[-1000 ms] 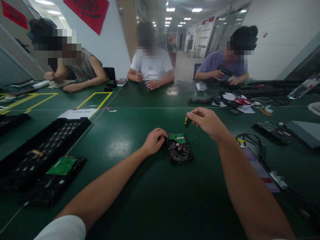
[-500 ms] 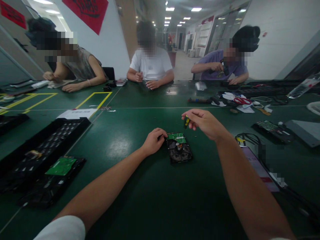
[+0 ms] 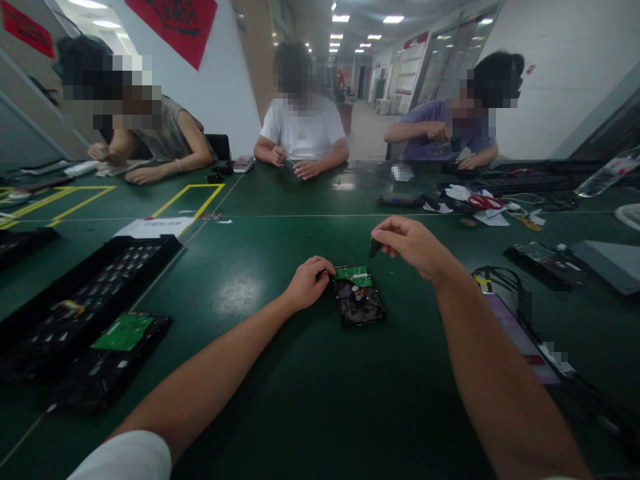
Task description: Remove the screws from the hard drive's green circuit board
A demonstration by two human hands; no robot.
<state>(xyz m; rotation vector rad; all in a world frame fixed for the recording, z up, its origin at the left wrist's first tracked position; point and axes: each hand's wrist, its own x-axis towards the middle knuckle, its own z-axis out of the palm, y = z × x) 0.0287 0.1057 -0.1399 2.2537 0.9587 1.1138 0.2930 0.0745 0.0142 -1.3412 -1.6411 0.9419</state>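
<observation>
A hard drive (image 3: 359, 303) lies flat in front of me, its green circuit board at the far end and a dark casing nearer me. My left hand (image 3: 309, 283) is closed at its far left corner, fingertips on the edge. Beyond the drive's far right corner, my right hand (image 3: 413, 245) pinches a short dark screwdriver (image 3: 373, 249) above the table. The screwdriver points down, clear of the drive; its tip is too small to make out. A tiny loose piece (image 3: 392, 273), perhaps a screw, lies right of the drive.
At left are a long black tray (image 3: 100, 287) and another drive (image 3: 123, 333). A phone (image 3: 520, 337), cables and a third drive (image 3: 545, 264) lie at right. Red-handled scissors (image 3: 485, 202) lie farther back. Several people sit across the green table (image 3: 280, 427).
My right hand has turned the screwdriver, so its yellow marks no longer show. The hand has shifted slightly right. My left hand and the drive have stayed put.
</observation>
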